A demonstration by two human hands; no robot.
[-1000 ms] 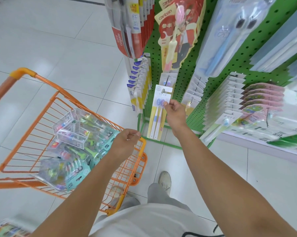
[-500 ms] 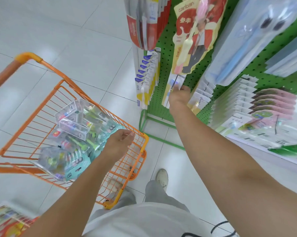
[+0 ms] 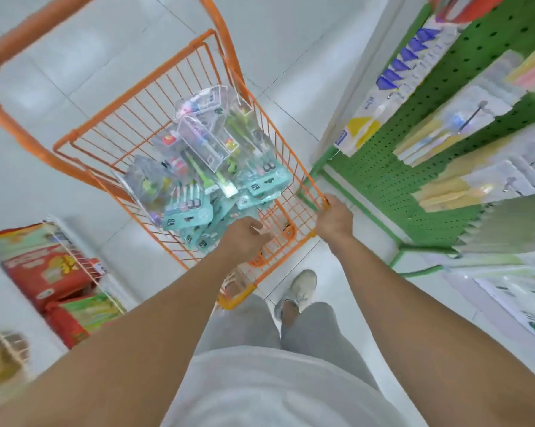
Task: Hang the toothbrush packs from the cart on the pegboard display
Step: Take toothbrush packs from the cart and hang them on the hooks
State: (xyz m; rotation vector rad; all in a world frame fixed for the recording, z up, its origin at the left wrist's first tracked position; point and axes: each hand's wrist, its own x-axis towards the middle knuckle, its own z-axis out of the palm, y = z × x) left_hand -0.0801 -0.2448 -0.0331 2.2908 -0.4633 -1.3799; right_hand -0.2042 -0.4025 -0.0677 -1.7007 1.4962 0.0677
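Gripping the near corner of the cart point(image 3: 179, 87), my right hand point(image 3: 334, 217) has its fingers curled over the orange rim wire. My left hand point(image 3: 244, 238) hangs over the basket's near end with fingers loosely bent and apart, holding nothing; whether the fingertips brush the packs point(image 3: 210, 161) below I cannot tell, since the picture is smeared. Those packs lie heaped in the basket, clear blisters on top and teal cards underneath, right beside the left hand. The pegboard point(image 3: 445, 97) stands at right, green, hung with blurred packs whose print I cannot read. Its green base frame sits just beyond the right hand. My arms cover the cart's near edge. A wire rack point(image 3: 84, 266) with red bags stands at left, cut off by the frame.
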